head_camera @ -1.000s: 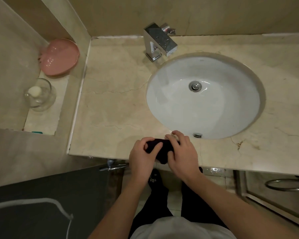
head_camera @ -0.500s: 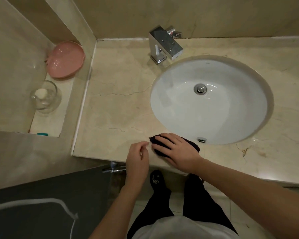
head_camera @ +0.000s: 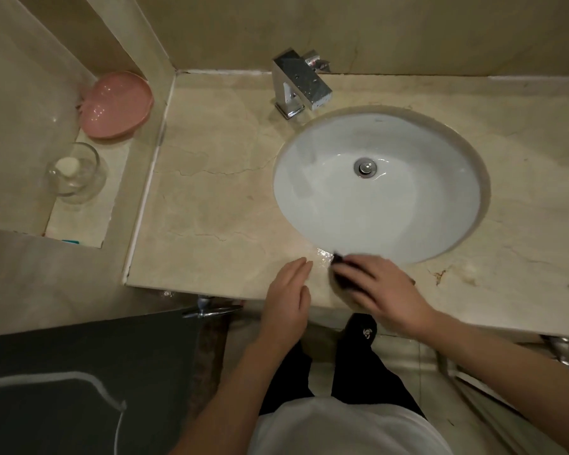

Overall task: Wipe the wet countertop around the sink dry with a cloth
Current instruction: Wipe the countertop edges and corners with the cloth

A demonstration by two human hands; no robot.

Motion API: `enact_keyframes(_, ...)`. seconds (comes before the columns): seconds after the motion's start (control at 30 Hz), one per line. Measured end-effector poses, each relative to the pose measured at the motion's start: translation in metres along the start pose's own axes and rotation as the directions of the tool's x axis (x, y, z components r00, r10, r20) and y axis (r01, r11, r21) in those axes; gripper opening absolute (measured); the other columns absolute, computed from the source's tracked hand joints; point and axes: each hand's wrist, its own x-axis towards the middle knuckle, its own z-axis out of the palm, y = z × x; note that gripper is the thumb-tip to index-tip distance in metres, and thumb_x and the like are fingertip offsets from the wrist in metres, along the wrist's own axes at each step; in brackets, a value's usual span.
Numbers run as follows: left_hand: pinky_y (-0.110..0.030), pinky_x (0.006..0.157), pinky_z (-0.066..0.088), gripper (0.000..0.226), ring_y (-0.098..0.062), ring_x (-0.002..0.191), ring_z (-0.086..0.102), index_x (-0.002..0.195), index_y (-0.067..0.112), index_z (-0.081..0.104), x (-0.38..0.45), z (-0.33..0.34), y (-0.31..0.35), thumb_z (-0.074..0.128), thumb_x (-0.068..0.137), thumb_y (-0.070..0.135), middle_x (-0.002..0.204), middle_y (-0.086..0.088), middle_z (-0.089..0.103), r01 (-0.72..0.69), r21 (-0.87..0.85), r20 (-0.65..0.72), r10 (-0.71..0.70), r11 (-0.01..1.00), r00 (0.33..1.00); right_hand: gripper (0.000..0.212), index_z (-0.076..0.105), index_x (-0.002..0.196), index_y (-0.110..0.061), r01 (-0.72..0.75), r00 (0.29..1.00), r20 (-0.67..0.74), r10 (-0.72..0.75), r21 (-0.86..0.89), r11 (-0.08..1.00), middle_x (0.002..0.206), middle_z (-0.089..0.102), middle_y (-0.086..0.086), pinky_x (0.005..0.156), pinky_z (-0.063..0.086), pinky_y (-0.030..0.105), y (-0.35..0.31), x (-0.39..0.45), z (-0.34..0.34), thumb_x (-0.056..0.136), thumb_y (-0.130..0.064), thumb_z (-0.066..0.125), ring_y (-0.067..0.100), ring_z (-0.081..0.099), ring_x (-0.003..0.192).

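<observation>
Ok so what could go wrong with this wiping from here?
The right hand presses the dark cloth at the counter's front strip, so the shiny water patch beside it may get pushed over the edge onto the floor. The cloth looks small and may only smear the wet countertop.

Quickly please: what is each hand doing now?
Left hand: open, holding nothing.
Right hand: open, fingers pressing the dark cloth on the beige marble countertop.
</observation>
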Motion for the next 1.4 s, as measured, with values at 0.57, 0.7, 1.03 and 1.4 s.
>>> enact_keyframes(0.57,-0.032,0.126,0.009,0.071,-0.015,0.154,0.003,0.161,0.017,0.013,-0.005,0.024,0.027,0.045,0.097,0.009,0.168,0.001,0.006,0.059,0.264,0.105,-0.089,0.963,0.990,0.035,0.054,0.136,-0.022,-0.395,0.887,-0.180,0.426,0.183,0.900,0.117,0.060,0.002,0.087,0.043,0.035,0.044,0.022,-0.037,0.105,-0.033,0.041,0.022,0.053,0.104)
enact_keyframes(0.7,-0.035,0.126,0.004,0.073,-0.018,0.154,0.002,0.160,0.012,0.015,-0.009,0.031,0.030,0.045,0.094,0.008,0.168,-0.003,0.009,0.046,0.298,0.100,-0.079,0.954,0.992,0.045,0.054,0.142,-0.023,-0.183,0.975,-0.123,0.185,0.023,0.983,0.136,0.057,0.003,0.097,0.041,0.040,0.030,-0.052,-0.042,0.104,-0.043,0.038,0.026,0.054,0.118)
enact_keyframes(1.03,-0.036,0.126,0.001,0.070,-0.022,0.155,0.001,0.160,0.009,0.007,-0.007,0.043,0.052,0.042,0.099,0.013,0.169,-0.007,0.003,0.167,0.294,0.059,-0.193,0.941,0.979,0.047,0.042,0.149,-0.031,-0.141,0.977,0.136,0.167,-0.182,0.973,0.145,0.050,0.001,0.110,0.033,0.044,0.043,-0.025,-0.001,0.105,-0.046,0.034,0.027,0.048,0.127)
enact_keyframes(1.4,-0.031,0.125,-0.007,0.071,-0.021,0.155,-0.008,0.160,0.009,-0.001,-0.008,0.044,0.057,0.039,0.103,0.023,0.169,-0.006,-0.007,0.178,0.356,0.079,-0.219,0.917,0.972,0.044,0.053,0.137,-0.027,-0.455,0.660,-0.356,0.661,0.511,0.730,0.122,0.058,-0.011,0.093,0.042,0.025,0.033,-0.058,-0.097,0.094,-0.028,0.063,0.009,0.053,0.113)
